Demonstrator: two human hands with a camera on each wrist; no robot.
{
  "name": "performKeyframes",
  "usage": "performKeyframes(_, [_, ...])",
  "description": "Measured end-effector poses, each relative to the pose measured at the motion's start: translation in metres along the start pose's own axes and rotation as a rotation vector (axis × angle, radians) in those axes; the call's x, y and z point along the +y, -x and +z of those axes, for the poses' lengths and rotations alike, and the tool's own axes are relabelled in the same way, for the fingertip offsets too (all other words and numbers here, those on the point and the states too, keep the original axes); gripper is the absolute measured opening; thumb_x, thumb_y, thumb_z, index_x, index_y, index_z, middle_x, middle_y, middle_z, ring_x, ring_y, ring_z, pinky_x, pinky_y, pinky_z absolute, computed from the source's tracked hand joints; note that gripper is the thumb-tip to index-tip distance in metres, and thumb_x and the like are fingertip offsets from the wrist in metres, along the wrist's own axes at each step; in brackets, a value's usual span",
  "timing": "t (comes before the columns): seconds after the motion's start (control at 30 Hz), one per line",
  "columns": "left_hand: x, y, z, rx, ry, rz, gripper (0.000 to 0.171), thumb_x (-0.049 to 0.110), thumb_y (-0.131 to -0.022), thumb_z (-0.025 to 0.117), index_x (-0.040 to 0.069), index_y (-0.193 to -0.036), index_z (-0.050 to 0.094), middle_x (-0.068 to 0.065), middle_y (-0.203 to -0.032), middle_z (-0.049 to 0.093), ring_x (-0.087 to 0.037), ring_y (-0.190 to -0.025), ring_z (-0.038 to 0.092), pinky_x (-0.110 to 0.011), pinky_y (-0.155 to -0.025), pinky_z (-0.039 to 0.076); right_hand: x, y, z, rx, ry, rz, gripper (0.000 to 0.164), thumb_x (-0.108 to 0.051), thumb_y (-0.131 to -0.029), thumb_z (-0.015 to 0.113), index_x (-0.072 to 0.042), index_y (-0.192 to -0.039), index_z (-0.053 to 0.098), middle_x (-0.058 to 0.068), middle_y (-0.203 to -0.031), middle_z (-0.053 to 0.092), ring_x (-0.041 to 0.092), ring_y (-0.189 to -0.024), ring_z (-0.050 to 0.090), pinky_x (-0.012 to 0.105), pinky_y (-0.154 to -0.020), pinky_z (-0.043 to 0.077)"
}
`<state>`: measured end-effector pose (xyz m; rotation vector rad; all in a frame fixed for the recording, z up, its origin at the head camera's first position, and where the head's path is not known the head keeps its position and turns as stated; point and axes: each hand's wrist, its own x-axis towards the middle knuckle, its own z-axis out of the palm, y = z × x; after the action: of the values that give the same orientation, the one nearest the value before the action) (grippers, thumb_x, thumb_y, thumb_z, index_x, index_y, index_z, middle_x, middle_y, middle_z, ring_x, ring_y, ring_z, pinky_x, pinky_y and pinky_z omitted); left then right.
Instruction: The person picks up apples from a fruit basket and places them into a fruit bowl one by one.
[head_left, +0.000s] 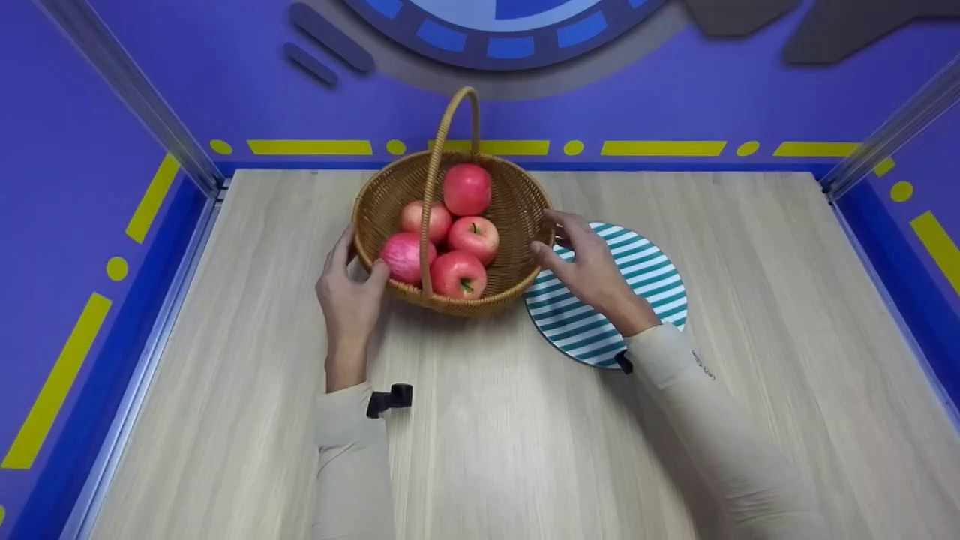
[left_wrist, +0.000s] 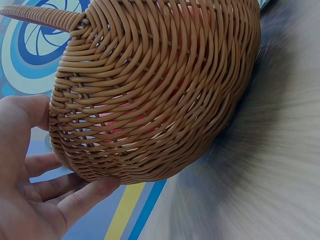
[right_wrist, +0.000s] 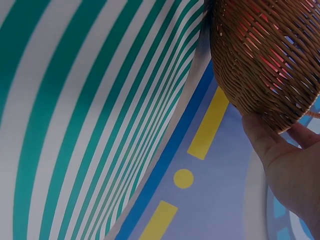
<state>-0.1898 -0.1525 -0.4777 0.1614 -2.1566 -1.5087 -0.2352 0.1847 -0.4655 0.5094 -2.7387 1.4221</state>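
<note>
Gripping the basket [head_left: 517,199] from both sides: left hand [head_left: 349,296] and right hand [head_left: 592,274] each pinch it near the rim, thumb at the top edge, fingers on the outer weave. Basket's toward the far side of the table [head_left: 480,420], its right edge overlapping the mat [head_left: 649,277] in the head view. Can't tell whether the base touches down.

For this hold, I'd share the load evenly, keep the rim level and shift slowly; loose fruit would probably roll if it tips. I'd squeeze lightly too, since the weave may flex.

Materials, quick: table is flat, pale wood grain. Basket is a round brown bowl, ridged weave, gaps showing red. Mat's round, flat, green-and-white striped. Handle [head_left: 436,150] is a slim arch over the basket. Inside, five apples [head_left: 466,191], round, smooth, shiny red, one pinker and streaked. Smallest: short stems [head_left: 466,284], on two.
</note>
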Motion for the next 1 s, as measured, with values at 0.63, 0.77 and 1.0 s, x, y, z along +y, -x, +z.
performKeyframes(0.63, [-0.0007, 0.0001, 0.0006, 0.002, 0.002, 0.006, 0.062, 0.009, -0.091, 0.069, 0.002, -0.152, 0.058, -0.015, -0.148, 0.061, -0.030, -0.130, 0.060, -0.054, -0.112, 0.045, 0.0022, 0.0008, 0.0009, 0.006, -0.025, -0.002, 0.069, -0.046, -0.106, 0.062, -0.011, -0.161, 0.043, 0.010, -0.159, 0.048, 0.029, -0.144, 0.050, 0.046, -0.113, 0.046])
performKeyframes(0.77, [-0.0007, 0.0002, 0.0006, 0.003, 0.001, 0.003, 0.062, 0.010, -0.091, 0.070, 0.003, -0.151, 0.058, -0.014, -0.148, 0.061, -0.030, -0.131, 0.060, -0.051, -0.113, 0.045, 0.0028, 0.0008, 0.0011, 0.009, -0.023, -0.013, 0.068, -0.045, -0.106, 0.063, -0.011, -0.161, 0.043, 0.010, -0.158, 0.048, 0.029, -0.143, 0.050, 0.048, -0.113, 0.046])
performKeyframes(1.0, [-0.0006, 0.0001, 0.0004, 0.000, 0.008, 0.004, 0.063, 0.008, -0.089, 0.069, 0.004, -0.151, 0.059, -0.014, -0.149, 0.061, -0.032, -0.130, 0.061, -0.051, -0.113, 0.045, 0.0021, 0.0008, -0.0001, 0.013, 0.010, -0.048, 0.069, -0.042, -0.106, 0.063, -0.006, -0.161, 0.043, 0.013, -0.157, 0.049, 0.030, -0.142, 0.050, 0.044, -0.115, 0.045])
